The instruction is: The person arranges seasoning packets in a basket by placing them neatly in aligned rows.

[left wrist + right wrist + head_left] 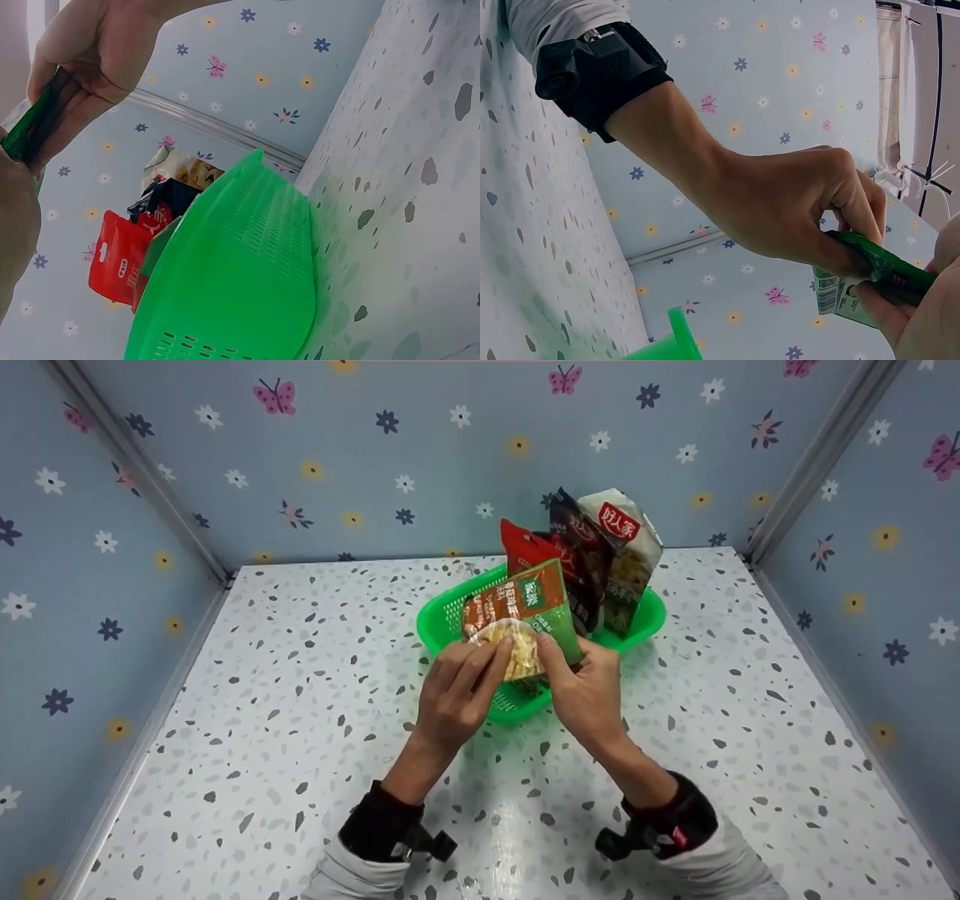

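Observation:
My left hand (pixel 456 694) and right hand (pixel 589 686) hold an orange and green seasoning packet (pixel 541 604) between them, above the front of a green plastic basket (pixel 442 622). The packet's front shows a bowl of food and faces up, tilted. Left fingers grip its lower edge. On the right, the thumb lies on the front and the other fingers go behind. In the right wrist view, the left hand (pixel 795 199) pinches the packet's edge, and a barcode shows on the packet's back (pixel 832 292). Part of the basket's inside is hidden behind the packet and hands.
Inside the basket stand a red packet (pixel 521 544), a dark packet (pixel 581 525) and a white-topped packet (pixel 637 544), leaning toward the back. The speckled white table (pixel 300 697) meets flower-patterned walls (pixel 420 457) at the back and both sides.

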`<action>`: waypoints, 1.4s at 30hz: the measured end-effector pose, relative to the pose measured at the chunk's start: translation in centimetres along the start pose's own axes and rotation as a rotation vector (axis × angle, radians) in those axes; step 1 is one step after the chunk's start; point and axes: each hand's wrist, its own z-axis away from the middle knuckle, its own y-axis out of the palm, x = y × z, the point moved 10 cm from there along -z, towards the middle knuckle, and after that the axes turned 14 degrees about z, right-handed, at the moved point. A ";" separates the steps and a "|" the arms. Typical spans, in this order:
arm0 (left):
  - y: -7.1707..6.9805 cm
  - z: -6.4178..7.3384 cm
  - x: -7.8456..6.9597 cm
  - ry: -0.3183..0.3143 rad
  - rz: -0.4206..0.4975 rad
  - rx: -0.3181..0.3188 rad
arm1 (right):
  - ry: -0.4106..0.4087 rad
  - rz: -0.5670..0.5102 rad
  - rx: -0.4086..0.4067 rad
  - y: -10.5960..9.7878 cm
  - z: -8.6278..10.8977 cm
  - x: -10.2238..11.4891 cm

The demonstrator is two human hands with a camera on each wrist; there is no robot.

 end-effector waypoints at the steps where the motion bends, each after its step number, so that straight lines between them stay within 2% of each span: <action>1: 0.1 0.1 0.0 -0.002 0.000 -0.001 | -0.002 0.002 -0.004 0.0 0.0 0.0; 9: 0.4 0.4 0.0 -0.004 -0.039 -0.016 | -0.036 0.006 -0.013 -0.2 -0.1 0.5; 12: 0.8 0.5 0.1 -0.019 -0.037 -0.003 | -0.055 0.003 -0.017 -0.5 -0.2 0.8; 16: 1.2 1.0 0.6 -0.040 0.019 0.027 | -0.090 -0.002 -0.030 -1.1 -0.5 1.2; 20: 1.3 1.8 1.7 -0.072 0.104 0.071 | -0.134 0.026 -0.039 -1.9 -1.0 1.7; 25: 0.8 3.4 3.9 -0.165 0.207 0.109 | -0.187 0.109 -0.030 -2.8 -1.7 2.1; 29: 0.1 4.8 5.9 -0.257 0.229 0.110 | -0.211 0.183 0.019 -3.2 -2.2 2.1; 34: -0.4 6.9 9.1 -0.425 0.251 0.126 | -0.225 0.244 0.081 -3.3 -2.5 1.8; 38: 0.5 9.1 10.9 -0.551 0.296 0.204 | -0.249 0.249 0.115 -3.1 -2.5 1.5; 42: 2.2 11.2 11.4 -0.611 0.342 0.318 | -0.276 0.230 0.123 -2.5 -2.4 1.4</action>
